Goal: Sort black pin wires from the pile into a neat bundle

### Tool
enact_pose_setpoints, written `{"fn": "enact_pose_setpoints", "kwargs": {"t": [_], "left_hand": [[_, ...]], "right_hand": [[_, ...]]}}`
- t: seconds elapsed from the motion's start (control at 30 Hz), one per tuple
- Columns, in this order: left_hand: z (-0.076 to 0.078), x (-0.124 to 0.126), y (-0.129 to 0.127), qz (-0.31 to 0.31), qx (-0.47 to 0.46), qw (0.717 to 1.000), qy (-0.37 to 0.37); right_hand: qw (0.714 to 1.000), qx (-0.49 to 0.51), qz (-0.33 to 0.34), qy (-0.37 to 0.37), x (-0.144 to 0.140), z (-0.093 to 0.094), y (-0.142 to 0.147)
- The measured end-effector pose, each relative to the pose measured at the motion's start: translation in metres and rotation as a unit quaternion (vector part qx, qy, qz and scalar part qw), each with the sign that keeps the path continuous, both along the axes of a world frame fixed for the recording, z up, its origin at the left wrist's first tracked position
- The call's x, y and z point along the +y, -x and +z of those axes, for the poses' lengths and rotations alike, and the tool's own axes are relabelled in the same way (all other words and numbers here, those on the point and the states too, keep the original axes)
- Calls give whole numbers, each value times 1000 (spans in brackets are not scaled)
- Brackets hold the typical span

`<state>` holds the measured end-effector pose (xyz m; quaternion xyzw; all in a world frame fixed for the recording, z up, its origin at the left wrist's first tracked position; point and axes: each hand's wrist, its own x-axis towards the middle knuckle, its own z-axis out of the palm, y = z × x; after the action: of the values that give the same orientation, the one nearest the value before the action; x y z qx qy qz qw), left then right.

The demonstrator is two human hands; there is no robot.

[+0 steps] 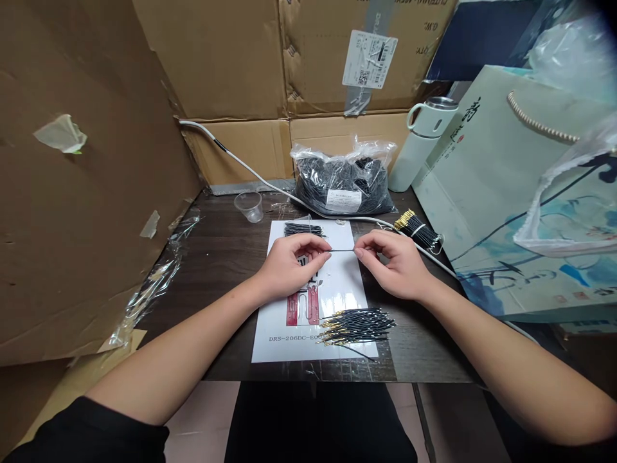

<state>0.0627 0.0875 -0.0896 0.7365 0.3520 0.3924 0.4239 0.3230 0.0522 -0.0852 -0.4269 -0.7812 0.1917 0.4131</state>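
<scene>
1. The left hand (289, 263) and right hand (393, 260) each pinch one end of a single thin black wire (343, 250) between thumb and fingertips; both grips are closed on it, and it spans the gap between the hands, taut by the look of it.
2. The wire hangs just above the white printed sheet (337, 289) on the dark table (226, 257), its long axis running left to right, about level. Held over the sheet, it may be set against the printed drawing, though that is a judgement.
3. Near the person, on the sheet's right corner, lies a loose pile of gold-tipped wires (359, 325), tips mostly pointing left.
4. At the sheet's far edge sits a small black wire bundle (303, 229); to the right, a tied bundle (418, 230) with gold ends.
5. Farther back: a plastic bag of wires (342, 183), a clear cup (249, 206), a white flask (421, 141), a white cable (241, 164) and cardboard boxes (231, 64).
</scene>
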Motion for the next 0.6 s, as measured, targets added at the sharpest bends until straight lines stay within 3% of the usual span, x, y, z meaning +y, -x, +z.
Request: {"fn": "enact_pose_setpoints", "kwargs": {"t": [0.13, 0.23, 0.37, 0.47, 0.6], "left_hand": [[0, 0, 1, 3, 2, 1000, 0], [4, 1, 5, 23, 60, 997, -46], [12, 5, 14, 18, 195, 969, -149], [17, 10, 20, 21, 240, 957, -159], [19, 18, 25, 79, 315, 932, -160]], "right_hand": [[1000, 3, -2, 4, 0, 1, 0], [1000, -2, -13, 6, 2, -1, -1], [997, -71, -21, -3, 10, -9, -6], [990, -138, -22, -16, 17, -18, -11], [983, -182, -31, -12, 24, -26, -17]]}}
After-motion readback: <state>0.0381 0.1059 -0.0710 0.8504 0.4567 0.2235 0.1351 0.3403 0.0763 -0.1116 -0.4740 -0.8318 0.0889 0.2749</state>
